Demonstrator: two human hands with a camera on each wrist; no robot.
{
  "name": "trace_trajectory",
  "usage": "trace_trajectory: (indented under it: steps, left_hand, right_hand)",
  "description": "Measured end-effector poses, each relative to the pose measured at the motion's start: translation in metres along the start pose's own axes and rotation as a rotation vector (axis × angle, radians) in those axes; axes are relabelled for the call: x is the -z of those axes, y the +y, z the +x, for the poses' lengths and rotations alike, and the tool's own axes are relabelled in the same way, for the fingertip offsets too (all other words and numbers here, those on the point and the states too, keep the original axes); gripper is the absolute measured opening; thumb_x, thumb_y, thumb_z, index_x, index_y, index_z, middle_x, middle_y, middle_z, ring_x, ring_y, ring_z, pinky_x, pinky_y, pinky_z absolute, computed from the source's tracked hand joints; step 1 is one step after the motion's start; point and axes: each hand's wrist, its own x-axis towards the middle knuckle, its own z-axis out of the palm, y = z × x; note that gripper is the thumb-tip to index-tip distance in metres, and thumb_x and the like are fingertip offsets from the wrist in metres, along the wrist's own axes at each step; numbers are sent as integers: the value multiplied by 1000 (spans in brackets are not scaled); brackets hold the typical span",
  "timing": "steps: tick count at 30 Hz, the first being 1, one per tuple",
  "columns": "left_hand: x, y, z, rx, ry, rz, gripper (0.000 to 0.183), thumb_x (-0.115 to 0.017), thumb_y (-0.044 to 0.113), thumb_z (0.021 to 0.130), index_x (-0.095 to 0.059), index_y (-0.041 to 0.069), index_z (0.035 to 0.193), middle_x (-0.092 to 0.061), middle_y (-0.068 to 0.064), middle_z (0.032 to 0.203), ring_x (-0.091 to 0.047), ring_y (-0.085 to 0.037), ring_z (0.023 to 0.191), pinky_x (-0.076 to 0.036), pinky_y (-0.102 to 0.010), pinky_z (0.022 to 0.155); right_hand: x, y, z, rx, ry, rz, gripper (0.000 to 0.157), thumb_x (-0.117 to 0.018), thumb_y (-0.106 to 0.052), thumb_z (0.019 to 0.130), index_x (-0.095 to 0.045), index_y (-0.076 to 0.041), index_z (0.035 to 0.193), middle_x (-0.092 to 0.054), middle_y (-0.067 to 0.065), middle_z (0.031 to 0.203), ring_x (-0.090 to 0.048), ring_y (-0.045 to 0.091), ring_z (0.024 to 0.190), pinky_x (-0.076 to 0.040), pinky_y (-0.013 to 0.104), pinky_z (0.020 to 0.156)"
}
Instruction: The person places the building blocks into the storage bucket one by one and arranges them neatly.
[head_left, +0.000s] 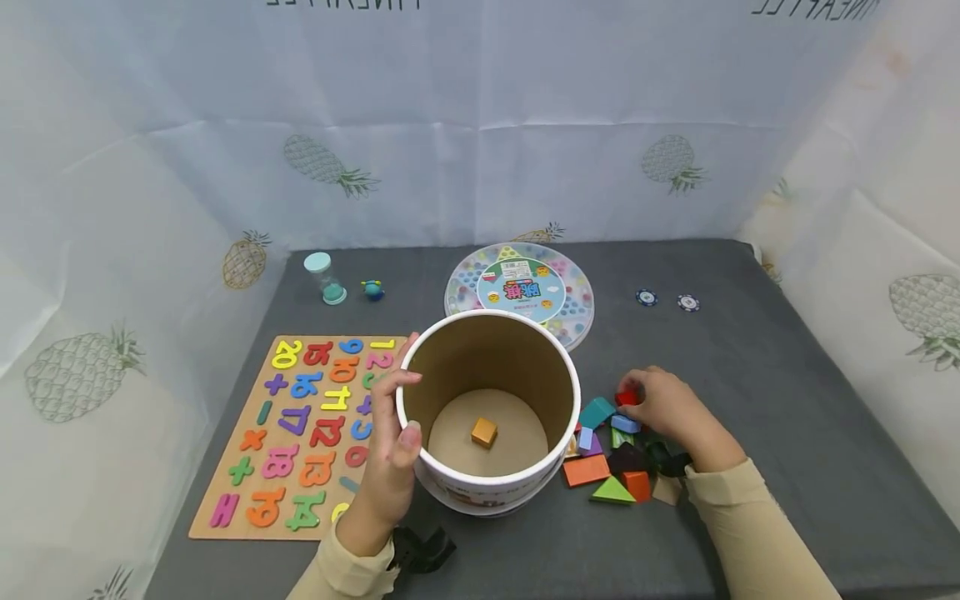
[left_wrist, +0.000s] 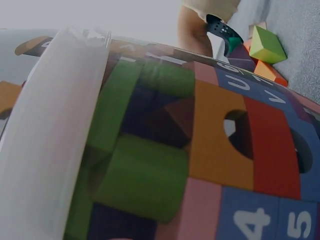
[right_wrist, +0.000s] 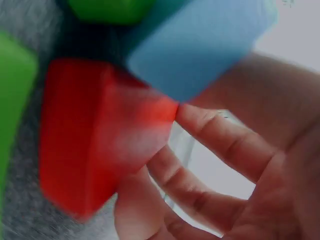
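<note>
My left hand (head_left: 392, 450) grips the side of a white round bucket (head_left: 487, 481), fingertips and thumb at its rim. The bucket tilts toward me, and one orange-yellow block (head_left: 483, 432) lies on its floor. Printed block pictures (left_wrist: 220, 130) on the bucket's wall fill the left wrist view. To the right, my right hand (head_left: 671, 408) pinches a red block (head_left: 628, 395) at the far edge of a loose block pile. In the right wrist view the red block (right_wrist: 100, 140) is between thumb and fingers, close beside a light blue block (right_wrist: 200, 50).
Between bucket and right arm lie several blocks, including an orange one (head_left: 587, 471) and a green triangle (head_left: 613, 491). A wooden number board (head_left: 251, 467) is at left. Behind stand a sand timer (head_left: 326, 279), a small toy (head_left: 372, 290), a round game box (head_left: 570, 287) and two chips (head_left: 687, 302).
</note>
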Motion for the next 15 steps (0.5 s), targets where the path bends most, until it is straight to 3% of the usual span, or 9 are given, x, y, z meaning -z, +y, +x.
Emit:
trace_trajectory:
  steps: [4,6,11,13,15]
  left_hand:
    - [-1,0,0,1,-4,16,47,-43,29,95,-31,-4,126,-14,-15,156,-12,-37,140,-26,-44,107]
    - [-1,0,1,1,-1,25,48,-43,30,95,-31,-4,125,-15,-15,156,-12,-37,140,-26,-43,107]
    - [0,1,1,-4,11,25,49,-43,32,95,-31,-5,125,-15,-16,156,-13,-38,139,-28,-42,106]
    - [-1,1,1,0,10,14,48,-43,31,95,-31,-4,126,-14,-16,156,-14,-39,138,-30,-41,105]
    - [-1,1,0,3,10,3,48,-43,30,95,-30,-4,126,-14,-16,156,-15,-39,138,-30,-41,105]
  right_hand:
    - [16,-18,-12,12,106,56,26,-73,-13,81,-65,-11,105,-54,11,99,-54,26,80,-51,33,60]
    - [30,-42,-22,67,257,100,28,-74,-12,81,-66,-14,107,-52,9,104,-55,23,80,-51,30,60]
    - [66,-115,-53,335,714,304,34,-81,-2,71,-72,-13,102,-56,2,108,-53,16,94,-46,21,76]
    - [74,-143,-63,454,791,410,35,-82,4,67,-73,-9,98,-59,4,107,-52,17,101,-44,20,82]
    - [77,-166,-69,549,795,478,34,-82,8,64,-72,-6,94,-61,7,104,-54,20,100,-45,21,84]
